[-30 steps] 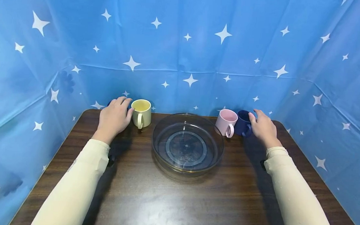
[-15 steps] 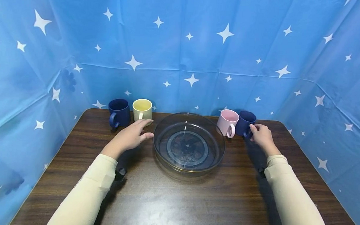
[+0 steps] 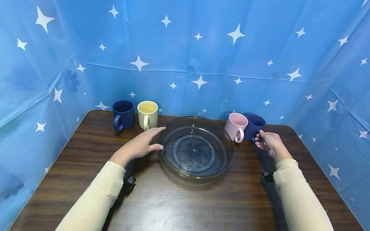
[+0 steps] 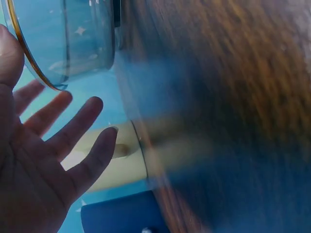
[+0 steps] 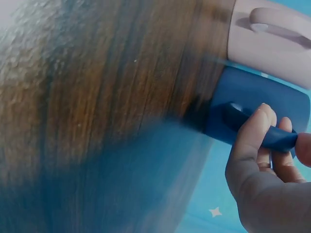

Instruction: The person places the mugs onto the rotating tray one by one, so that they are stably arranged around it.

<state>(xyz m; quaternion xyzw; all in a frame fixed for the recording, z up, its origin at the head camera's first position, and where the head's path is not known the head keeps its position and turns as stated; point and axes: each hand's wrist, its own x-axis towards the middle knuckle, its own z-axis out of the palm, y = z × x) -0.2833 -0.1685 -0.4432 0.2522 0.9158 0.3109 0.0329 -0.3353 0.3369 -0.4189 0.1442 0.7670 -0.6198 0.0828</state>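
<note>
At the left side of the clear glass bowl (image 3: 198,175), my left hand (image 3: 139,144) has its fingers spread and holds nothing. The left wrist view shows its fingers (image 4: 77,124) extended close to the bowl's amber rim (image 4: 30,53); whether they touch it I cannot tell. My right hand (image 3: 271,143) grips the handle (image 5: 279,138) of a dark blue mug (image 3: 254,126), fingers curled round it and thumb on top. That mug stands upright on the table. Right beside it is a pink mug (image 3: 235,125), its handle toward me.
Another dark blue mug (image 3: 125,116) and a yellow mug (image 3: 148,112) stand side by side at the back left of the brown wooden table (image 3: 184,210). A blue curtain with white stars (image 3: 175,54) hangs behind and along both sides.
My left hand has moved right and toward me, from the left blue mug to the bowl's left side. My right hand has lowered onto the right blue mug's handle and taken hold of it.
</note>
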